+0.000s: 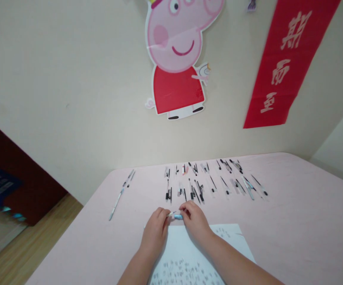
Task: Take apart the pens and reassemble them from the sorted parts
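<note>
My left hand (156, 229) and my right hand (195, 219) meet over the top edge of a white sheet of paper (189, 257) with scribbled writing. Both hands pinch a small pen (175, 215) with a light blue part, held level between their fingertips. Its ends are hidden by my fingers. Beyond my hands, several pens and pen parts (213, 182) lie in rows on the pink table (292, 221).
Two more pens (120, 194) lie apart at the left of the table. The table stands against a cream wall with a cartoon pig sticker (177, 59) and a red banner (287, 63). A wooden floor (25, 245) and dark furniture (8, 178) are at left.
</note>
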A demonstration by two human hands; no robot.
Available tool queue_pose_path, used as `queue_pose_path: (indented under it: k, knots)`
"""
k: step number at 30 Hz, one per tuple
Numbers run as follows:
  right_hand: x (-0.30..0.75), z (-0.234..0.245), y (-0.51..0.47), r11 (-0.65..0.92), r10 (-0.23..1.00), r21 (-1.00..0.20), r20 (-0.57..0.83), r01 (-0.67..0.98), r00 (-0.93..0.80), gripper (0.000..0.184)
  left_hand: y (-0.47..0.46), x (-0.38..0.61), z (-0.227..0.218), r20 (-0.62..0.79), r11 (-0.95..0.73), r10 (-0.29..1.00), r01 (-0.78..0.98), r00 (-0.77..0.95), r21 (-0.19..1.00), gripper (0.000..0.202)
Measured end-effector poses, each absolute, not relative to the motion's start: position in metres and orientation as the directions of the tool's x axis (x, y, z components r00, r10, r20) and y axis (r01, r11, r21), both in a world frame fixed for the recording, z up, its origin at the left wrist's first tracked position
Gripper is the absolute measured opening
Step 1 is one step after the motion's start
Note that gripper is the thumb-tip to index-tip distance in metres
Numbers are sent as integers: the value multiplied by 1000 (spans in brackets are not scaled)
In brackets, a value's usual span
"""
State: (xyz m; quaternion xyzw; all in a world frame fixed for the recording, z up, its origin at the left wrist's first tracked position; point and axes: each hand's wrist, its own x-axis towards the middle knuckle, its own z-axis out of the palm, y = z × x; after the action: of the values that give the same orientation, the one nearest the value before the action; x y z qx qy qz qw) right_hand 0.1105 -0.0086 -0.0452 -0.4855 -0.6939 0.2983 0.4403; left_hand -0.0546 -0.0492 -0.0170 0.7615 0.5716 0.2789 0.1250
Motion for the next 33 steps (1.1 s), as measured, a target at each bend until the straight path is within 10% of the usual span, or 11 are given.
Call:
queue_pose_path:
  k: [33]
  knots:
    - [107, -30, -15, 478, 877, -839, 436, 260, -203, 12, -50, -53, -15, 350, -390, 913, 707, 211, 590, 29]
